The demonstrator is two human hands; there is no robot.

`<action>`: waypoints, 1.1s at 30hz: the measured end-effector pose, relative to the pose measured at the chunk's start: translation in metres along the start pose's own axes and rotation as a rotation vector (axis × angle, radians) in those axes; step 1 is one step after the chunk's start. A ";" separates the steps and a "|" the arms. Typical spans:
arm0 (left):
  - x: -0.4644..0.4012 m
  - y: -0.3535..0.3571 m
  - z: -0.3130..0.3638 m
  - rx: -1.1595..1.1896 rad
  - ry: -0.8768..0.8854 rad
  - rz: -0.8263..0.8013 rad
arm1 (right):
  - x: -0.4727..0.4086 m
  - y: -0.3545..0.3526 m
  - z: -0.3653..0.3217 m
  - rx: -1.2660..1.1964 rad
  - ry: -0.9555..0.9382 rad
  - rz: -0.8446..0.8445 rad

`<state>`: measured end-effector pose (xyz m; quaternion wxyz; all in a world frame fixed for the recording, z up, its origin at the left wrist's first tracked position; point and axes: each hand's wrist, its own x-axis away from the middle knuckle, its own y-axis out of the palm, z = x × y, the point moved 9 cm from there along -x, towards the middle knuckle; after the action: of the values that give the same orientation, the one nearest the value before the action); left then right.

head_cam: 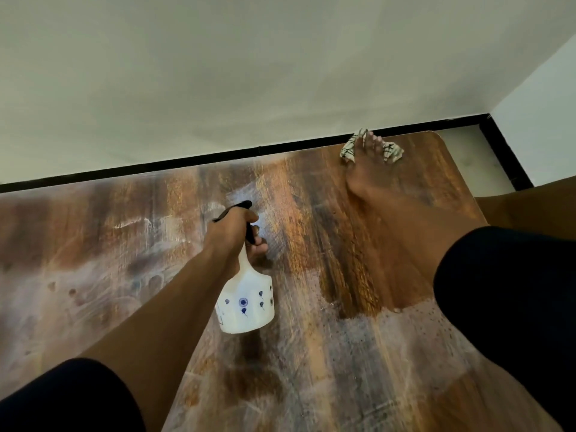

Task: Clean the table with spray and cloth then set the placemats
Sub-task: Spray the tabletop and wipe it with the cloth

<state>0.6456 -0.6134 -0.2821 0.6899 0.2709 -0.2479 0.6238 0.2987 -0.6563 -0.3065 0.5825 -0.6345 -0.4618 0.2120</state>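
My left hand [234, 232] grips the neck of a white spray bottle [246, 304] with blue flower marks and a black nozzle, held above the middle of the wooden table [93, 260]. My right hand [366, 165] reaches to the far right corner and presses flat on a white cloth [391, 152] with black lines, fingers stretched over it. The table top shows whitish streaks and wet patches on the left and near side; a darker wiped band runs under my right arm. No placemats are in view.
The table's far edge lies against a pale wall with a black skirting strip [218, 157]. At the right the rounded table corner [436, 137] ends beside a strip of pale floor [473, 160] and a wall corner.
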 end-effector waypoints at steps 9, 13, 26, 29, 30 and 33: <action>0.007 -0.033 -0.005 0.051 -0.016 0.067 | 0.082 0.069 -0.217 0.053 -0.518 -0.117; 0.013 -0.065 -0.002 0.037 -0.016 0.114 | 0.100 0.080 -0.259 0.138 -0.674 -0.175; 0.064 -0.116 -0.017 0.069 -0.038 0.113 | 0.103 0.036 -0.100 0.043 -0.137 -0.100; 0.073 -0.123 -0.023 0.087 -0.044 0.142 | 0.134 0.053 -0.146 0.082 -0.247 -0.088; 0.075 -0.125 -0.023 0.086 -0.042 0.154 | 0.147 0.061 -0.166 0.086 -0.310 -0.094; 0.083 -0.135 -0.027 0.110 -0.039 0.199 | 0.196 0.095 -0.236 0.103 -0.589 -0.161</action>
<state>0.7878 -0.5448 -0.2546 0.6039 0.2944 -0.2524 0.6964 0.6160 -0.6108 -0.2877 0.4700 -0.4767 -0.6482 0.3629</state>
